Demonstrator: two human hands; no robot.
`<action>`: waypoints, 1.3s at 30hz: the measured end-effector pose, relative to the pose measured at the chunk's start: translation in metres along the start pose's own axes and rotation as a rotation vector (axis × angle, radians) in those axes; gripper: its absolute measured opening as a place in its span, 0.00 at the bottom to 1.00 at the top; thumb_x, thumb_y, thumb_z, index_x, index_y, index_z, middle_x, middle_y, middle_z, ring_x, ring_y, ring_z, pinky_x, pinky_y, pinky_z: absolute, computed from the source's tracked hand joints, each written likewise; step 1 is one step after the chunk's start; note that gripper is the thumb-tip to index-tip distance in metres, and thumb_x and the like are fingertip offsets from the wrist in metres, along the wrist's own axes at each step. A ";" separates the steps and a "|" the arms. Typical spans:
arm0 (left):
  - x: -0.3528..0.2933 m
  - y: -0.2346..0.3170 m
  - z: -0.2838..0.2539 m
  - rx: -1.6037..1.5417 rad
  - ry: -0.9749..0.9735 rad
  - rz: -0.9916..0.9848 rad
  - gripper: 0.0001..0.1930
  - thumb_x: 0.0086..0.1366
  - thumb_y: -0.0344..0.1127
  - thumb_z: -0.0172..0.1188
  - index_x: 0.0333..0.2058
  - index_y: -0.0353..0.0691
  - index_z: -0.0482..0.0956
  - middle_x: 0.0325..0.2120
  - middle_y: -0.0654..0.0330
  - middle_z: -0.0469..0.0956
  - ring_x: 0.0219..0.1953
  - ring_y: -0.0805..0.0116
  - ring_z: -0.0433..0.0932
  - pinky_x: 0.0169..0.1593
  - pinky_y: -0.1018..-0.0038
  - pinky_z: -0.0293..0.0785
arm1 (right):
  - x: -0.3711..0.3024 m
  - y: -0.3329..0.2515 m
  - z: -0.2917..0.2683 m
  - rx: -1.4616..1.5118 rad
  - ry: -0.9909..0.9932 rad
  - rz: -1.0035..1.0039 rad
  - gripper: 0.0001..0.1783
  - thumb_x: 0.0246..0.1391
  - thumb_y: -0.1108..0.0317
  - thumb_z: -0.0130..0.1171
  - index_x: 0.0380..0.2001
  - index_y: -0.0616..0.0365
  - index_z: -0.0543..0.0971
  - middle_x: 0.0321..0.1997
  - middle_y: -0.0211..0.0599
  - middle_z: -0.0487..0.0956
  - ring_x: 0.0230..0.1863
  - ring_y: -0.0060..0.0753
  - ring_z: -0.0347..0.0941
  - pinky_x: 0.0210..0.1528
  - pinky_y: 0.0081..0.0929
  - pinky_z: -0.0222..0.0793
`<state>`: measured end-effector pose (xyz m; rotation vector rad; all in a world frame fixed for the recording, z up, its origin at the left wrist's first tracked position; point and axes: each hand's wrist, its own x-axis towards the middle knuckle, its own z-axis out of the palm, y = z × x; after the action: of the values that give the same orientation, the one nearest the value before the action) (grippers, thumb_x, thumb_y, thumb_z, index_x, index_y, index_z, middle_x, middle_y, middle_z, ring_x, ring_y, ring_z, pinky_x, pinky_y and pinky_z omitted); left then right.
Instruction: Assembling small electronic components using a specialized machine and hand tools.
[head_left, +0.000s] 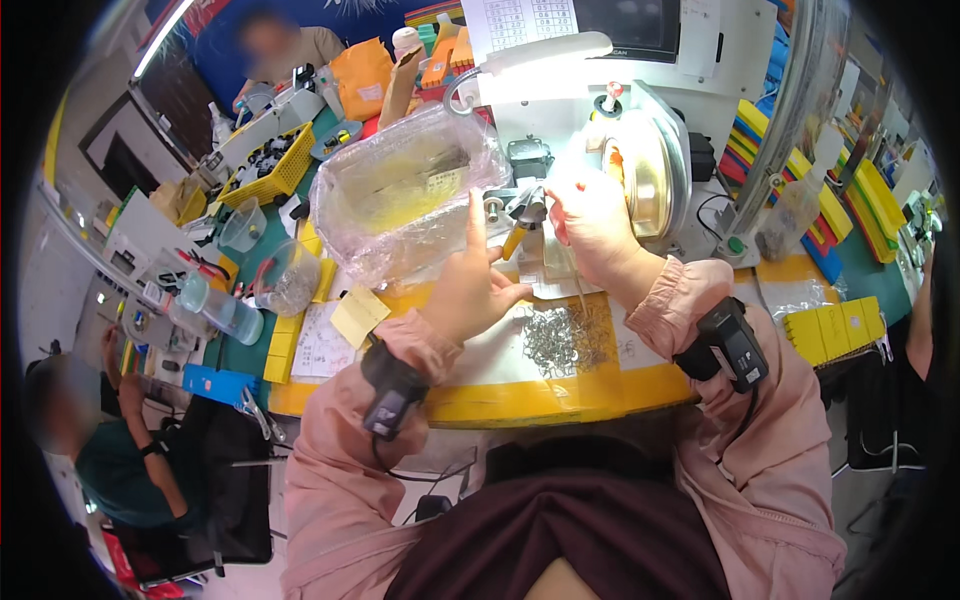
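left hand near plastic-lined tray; right hand at machine

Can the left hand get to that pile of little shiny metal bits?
Probably yes. The left hand is close by, and the pile of small metal pieces lies uncovered, nearer the body and a bit to the right. Nothing seems to stand between them.

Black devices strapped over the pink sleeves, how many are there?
2: the left device on the left sleeve, the right device on the right sleeve.
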<state>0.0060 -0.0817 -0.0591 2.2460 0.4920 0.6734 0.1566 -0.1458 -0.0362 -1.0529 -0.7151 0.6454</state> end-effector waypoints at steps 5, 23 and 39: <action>-0.002 -0.008 -0.019 -0.351 -0.205 -0.174 0.49 0.54 0.22 0.50 0.56 0.46 0.15 0.48 0.30 0.61 0.26 0.65 0.78 0.27 0.75 0.74 | -0.032 -0.017 -0.004 0.227 -0.059 0.271 0.08 0.49 0.72 0.51 0.34 0.60 0.69 0.19 0.33 0.68 0.17 0.21 0.63 0.16 0.15 0.58; -0.036 0.004 -0.016 -0.436 -0.153 -0.216 0.41 0.56 0.23 0.50 0.59 0.40 0.30 0.51 0.39 0.61 0.38 0.67 0.75 0.35 0.79 0.73 | -0.102 -0.075 -0.058 -0.609 -0.693 -0.489 0.07 0.46 0.70 0.55 0.18 0.60 0.73 0.15 0.43 0.72 0.17 0.39 0.69 0.22 0.28 0.64; -0.054 0.064 0.004 -0.140 -0.331 0.070 0.17 0.53 0.23 0.55 0.44 0.33 0.70 0.25 0.55 0.78 0.27 0.75 0.76 0.32 0.81 0.71 | -0.014 -0.120 -0.244 -0.889 0.477 -0.366 0.09 0.43 0.68 0.59 0.25 0.65 0.75 0.20 0.31 0.74 0.23 0.19 0.66 0.26 0.17 0.62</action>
<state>-0.0245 -0.1543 -0.0319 2.1910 0.1970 0.3467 0.3547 -0.3305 -0.0062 -1.7484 -0.7492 -0.2956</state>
